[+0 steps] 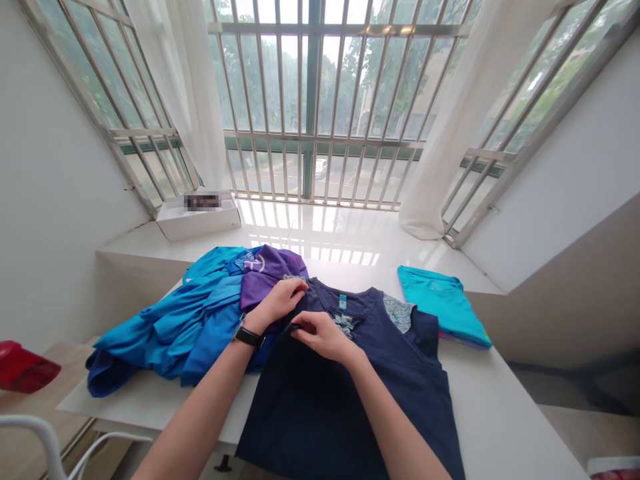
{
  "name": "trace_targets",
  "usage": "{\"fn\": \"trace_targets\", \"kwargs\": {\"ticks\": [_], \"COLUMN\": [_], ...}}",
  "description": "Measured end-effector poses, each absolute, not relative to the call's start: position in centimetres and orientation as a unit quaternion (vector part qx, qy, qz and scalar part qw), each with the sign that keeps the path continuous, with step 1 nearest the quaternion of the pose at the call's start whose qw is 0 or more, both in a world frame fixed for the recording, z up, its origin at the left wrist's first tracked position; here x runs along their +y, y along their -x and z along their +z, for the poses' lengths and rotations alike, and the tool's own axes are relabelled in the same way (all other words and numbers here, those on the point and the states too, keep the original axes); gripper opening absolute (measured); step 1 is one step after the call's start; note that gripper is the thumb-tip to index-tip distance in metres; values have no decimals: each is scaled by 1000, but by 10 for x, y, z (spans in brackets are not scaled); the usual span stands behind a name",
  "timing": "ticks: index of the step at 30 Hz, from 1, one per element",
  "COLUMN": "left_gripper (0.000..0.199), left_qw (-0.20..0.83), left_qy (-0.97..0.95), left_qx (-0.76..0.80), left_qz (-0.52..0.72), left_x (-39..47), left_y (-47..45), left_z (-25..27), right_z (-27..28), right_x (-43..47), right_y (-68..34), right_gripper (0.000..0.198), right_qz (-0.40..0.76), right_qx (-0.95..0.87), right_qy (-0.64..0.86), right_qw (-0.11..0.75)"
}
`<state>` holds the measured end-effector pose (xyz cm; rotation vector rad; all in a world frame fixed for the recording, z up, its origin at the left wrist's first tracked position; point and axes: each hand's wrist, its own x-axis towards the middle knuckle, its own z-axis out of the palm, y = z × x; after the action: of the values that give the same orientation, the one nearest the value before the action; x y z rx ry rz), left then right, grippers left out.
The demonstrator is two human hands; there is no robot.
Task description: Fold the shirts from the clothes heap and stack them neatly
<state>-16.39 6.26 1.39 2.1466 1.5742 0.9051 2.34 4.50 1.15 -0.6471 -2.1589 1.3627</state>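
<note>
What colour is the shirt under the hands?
The shirt is mostly dark navy blue; head view shows it.

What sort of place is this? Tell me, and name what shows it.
Likely a room in a home: white curtains hang by a barred window, and a folded turquoise garment and a navy top lie on a white table.

Shirt on table, under both hands, mostly right of and nearer than them. Left hand at its shoulder; right hand just right of that, closer in. Clothes pile on table, left of hands, against shirt. Folded stack on table, well right of hands. Beyond hands: sill, then window bars. Box on sill, far left, behind pile.
</note>
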Motion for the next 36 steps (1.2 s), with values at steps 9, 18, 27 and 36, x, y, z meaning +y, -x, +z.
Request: {"fn": "trace_targets", "kwargs": {"ticks": [9, 18, 27, 36], "left_gripper": [22, 26, 21, 19], "left_qw": [133, 102, 89, 201], "left_qy": [-785, -788, -905, -919], "left_qx": [548, 558, 388, 338], "left_qz": [256, 240, 149, 3], "left_x": [64, 55, 75, 96], "left_y": [174, 154, -5, -77], "left_z": [4, 31, 83, 47], "right_z": [-11, 27, 8, -26], "right_x": [41, 35, 43, 58], "right_y": [-8, -92, -281, -273], "right_gripper": [14, 20, 16, 35], "right_qz": [308, 299, 172, 245], "right_qx": [-861, -792, -598, -610], "right_qy": [311, 358, 706, 671], "right_qw": [258, 395, 338, 342]}}
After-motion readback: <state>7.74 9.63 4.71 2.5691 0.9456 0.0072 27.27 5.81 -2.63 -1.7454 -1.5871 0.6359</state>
